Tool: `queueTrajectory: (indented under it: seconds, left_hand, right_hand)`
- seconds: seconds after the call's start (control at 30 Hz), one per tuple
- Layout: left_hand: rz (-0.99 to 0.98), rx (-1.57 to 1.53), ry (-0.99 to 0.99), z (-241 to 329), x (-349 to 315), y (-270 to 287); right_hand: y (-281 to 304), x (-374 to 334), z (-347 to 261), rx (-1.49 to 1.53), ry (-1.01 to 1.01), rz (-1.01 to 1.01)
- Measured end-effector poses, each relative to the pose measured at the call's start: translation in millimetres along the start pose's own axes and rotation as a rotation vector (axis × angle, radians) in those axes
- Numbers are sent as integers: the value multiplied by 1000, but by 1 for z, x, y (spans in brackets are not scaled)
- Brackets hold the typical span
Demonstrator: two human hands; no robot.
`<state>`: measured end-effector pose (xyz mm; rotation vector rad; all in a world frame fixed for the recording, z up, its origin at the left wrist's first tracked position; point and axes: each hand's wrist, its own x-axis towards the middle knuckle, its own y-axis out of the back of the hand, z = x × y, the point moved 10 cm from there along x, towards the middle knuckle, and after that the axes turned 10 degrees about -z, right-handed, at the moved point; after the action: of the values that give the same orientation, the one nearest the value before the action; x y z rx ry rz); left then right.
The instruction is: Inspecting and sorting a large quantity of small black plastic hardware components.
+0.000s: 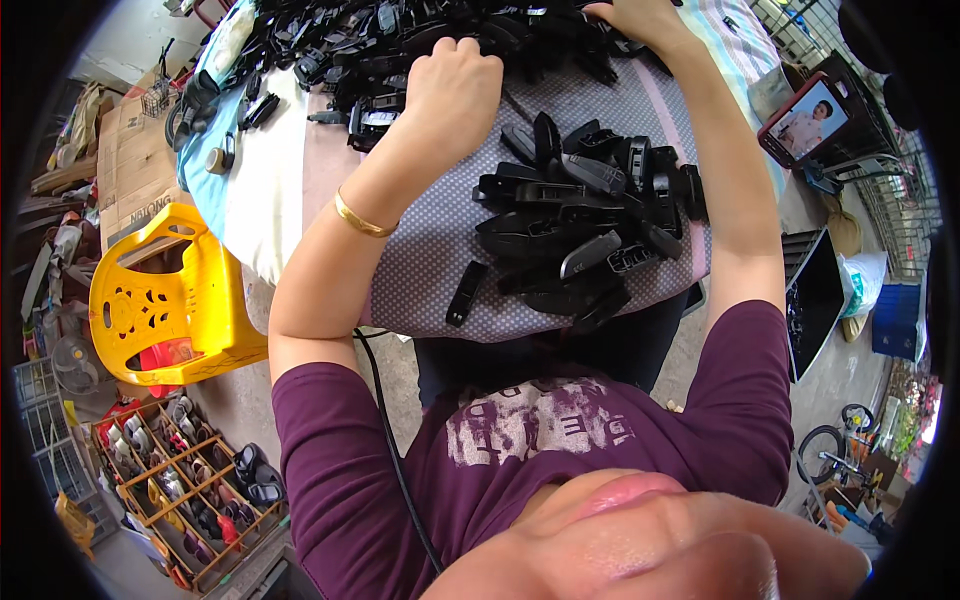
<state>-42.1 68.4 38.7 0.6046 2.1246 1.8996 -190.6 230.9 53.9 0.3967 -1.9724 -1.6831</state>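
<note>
A wide heap of small black plastic parts (330, 45) covers the far side of the table. My left hand (455, 85) is over the heap's near edge, its fingers curled in; what they hold, if anything, is hidden. Farther right, my right hand (640, 20) reaches the heap at the upper rim, which cuts off most of its fingers; one digit points left over the parts. Between my forearms lies a second pile of long, narrow black plastic pieces (590, 215), some with slotted openings. One loose black piece (467, 293) rests left of that pile.
A patterned cloth (425, 265) covers the table. A phone (805, 120) showing a person stands at the right edge. A yellow plastic chair (215, 300) is at the left, near a shoe rack (180, 480). A black cable (385, 420) hangs beside my left arm.
</note>
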Motion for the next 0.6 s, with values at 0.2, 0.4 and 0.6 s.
queueTrajectory:
  seconds: [0.2, 0.4, 0.6]
  left_hand:
    - [83, -102, -5, -10, 2, 5]
    - [208, -448, -18, -23, 7, 17]
    - [106, -1237, 86, -42, 19, -23]
  right_hand:
    - [52, -42, -27, 40, -30, 305]
    - [25, -67, -79, 560, 86, 110]
    - [-18, -58, -78, 1292, -1, -21]
